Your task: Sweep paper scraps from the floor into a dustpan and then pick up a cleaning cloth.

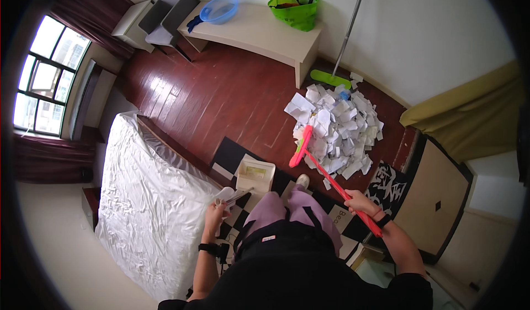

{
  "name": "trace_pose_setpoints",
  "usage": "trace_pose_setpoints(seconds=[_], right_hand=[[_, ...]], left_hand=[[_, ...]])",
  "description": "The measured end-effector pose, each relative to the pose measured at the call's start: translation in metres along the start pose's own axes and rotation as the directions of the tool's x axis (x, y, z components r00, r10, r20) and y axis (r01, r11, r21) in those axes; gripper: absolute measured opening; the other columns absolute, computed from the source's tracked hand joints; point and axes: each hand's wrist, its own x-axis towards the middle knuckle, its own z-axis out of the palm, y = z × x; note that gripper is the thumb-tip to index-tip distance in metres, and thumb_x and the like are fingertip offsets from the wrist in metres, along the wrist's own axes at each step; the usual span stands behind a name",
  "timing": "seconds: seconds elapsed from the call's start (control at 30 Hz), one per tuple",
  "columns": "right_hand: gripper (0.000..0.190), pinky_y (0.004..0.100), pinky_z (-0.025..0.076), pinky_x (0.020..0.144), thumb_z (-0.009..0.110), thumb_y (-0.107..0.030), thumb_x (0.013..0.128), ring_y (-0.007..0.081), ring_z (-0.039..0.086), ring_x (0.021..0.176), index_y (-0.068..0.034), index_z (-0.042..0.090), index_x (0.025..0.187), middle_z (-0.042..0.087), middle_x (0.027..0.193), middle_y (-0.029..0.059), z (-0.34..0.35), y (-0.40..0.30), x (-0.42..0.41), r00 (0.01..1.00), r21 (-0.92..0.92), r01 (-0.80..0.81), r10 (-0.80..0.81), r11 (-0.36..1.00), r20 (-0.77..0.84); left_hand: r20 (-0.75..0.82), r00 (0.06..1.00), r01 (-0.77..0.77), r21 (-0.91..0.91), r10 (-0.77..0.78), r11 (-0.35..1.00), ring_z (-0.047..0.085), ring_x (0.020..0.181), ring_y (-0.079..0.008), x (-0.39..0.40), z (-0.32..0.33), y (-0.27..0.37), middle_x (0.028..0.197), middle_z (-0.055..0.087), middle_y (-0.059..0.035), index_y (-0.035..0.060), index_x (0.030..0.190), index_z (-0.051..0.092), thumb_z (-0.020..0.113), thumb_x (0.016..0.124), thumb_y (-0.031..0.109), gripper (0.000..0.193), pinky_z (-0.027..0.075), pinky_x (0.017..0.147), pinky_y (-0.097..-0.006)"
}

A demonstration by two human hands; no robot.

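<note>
My right hand [359, 202] grips the red handle of a broom [325, 171]. The broom's pink head, with some green on it, lies across the left edge of a pile of torn white paper [352, 121]; whether it touches the paper I cannot tell. In my left hand [216, 217] is the end of a grey handle that runs to a cream long-handled dustpan [244, 181]. The dustpan stands by my left leg, its hollow facing up with something yellowish-green inside. A blue scrap [344, 95] sits among the papers.
A green mop [331, 79] leans on the wall behind the pile. A desk [248, 28] holds a blue basin [219, 10] and a green bag [295, 12]. To my left is a bed with white sheets [153, 210]; a checkered mat [227, 157] lies underfoot. A door [434, 198] is at right.
</note>
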Motion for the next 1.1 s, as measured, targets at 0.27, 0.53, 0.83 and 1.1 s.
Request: trace_pose_setpoints(seconds=[0.27, 0.53, 0.83, 1.1], right_hand=[[0.057, 0.0207, 0.035, 0.037, 0.046, 0.001, 0.082, 0.0053, 0.040, 0.044, -0.013, 0.032, 0.135, 0.038, 0.065, -0.0029, -0.004, -0.040, -0.046, 0.995, 0.062, 0.086, -0.083, 0.994, -0.059], [0.042, 0.0197, 0.033, 0.036, 0.047, -0.002, 0.082, 0.0042, 0.035, 0.042, -0.008, 0.043, 0.124, 0.039, 0.063, -0.0025, 0.013, -0.126, 0.080, 0.967, 0.269, 0.249, -0.223, 0.930, -0.125], [0.016, 0.0210, 0.033, 0.036, 0.049, -0.001, 0.076, 0.0060, 0.037, 0.042, -0.005, 0.048, 0.092, 0.040, 0.063, -0.0011, -0.011, -0.153, 0.168, 0.979, 0.472, 0.198, -0.148, 0.859, -0.140], [0.038, 0.0203, 0.032, 0.037, 0.048, -0.002, 0.081, 0.0043, 0.037, 0.042, -0.010, 0.047, 0.119, 0.041, 0.063, -0.0024, 0.021, -0.140, 0.065, 0.955, 0.492, 0.140, 0.015, 0.859, -0.297]], left_hand=[[-0.029, 0.977, -0.214, -0.004, 0.213, 0.977, 0.060, 0.055, -0.0117, 0.049, -0.009, 0.078, 0.063, 0.062, -0.0052, 0.0047, 0.088, 0.058, 0.049, 0.078, 0.020, 0.021, 0.037, 0.041, -0.0219], [-0.010, 0.912, -0.401, 0.190, 0.411, 0.896, 0.064, 0.057, -0.0161, 0.143, -0.010, 0.144, 0.060, 0.062, -0.0068, 0.0037, 0.083, 0.060, 0.050, 0.077, 0.019, 0.019, 0.047, 0.052, -0.0260], [0.203, 0.894, -0.447, 0.442, 0.399, 0.778, 0.065, 0.064, -0.0234, 0.235, -0.010, 0.234, 0.059, 0.062, -0.0099, 0.0070, 0.084, 0.062, 0.050, 0.072, 0.020, 0.021, 0.050, 0.067, -0.0338], [0.613, 0.659, -0.742, 0.624, 0.436, 0.244, 0.061, 0.078, -0.0356, 0.310, 0.026, 0.307, 0.075, 0.063, -0.0177, 0.0098, 0.090, 0.064, 0.052, 0.070, 0.019, 0.025, 0.047, 0.073, -0.0427]])
